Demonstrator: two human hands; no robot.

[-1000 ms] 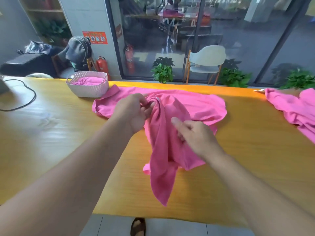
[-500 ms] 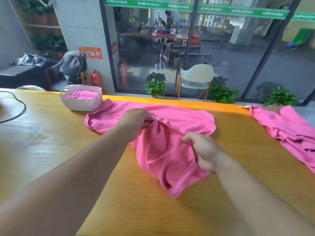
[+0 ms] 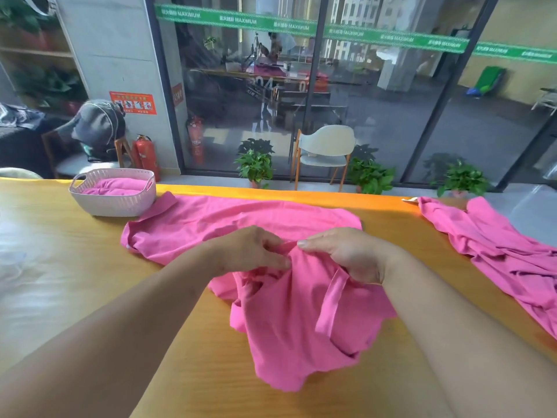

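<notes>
A pink shirt [image 3: 211, 224] lies spread across the middle of the yellow wooden table [image 3: 90, 267], its near part bunched and hanging toward me. My left hand [image 3: 250, 251] pinches a fold of the shirt near its middle. Right beside it, my right hand [image 3: 349, 254] grips the bunched fabric, thumb pointing left toward the left hand; a narrow pink strip hangs below the palm. The two hands almost touch.
A white woven basket [image 3: 114, 203] holding folded pink cloth stands at the back left. More pink garments [image 3: 497, 251] lie heaped at the right. Beyond the table's far edge are potted plants, a white chair [image 3: 325, 146] and glass doors.
My right hand has moved up and left from the shirt's lower part to meet the left hand. The bunched fabric now spreads wider toward me. The camera has tilted up.
</notes>
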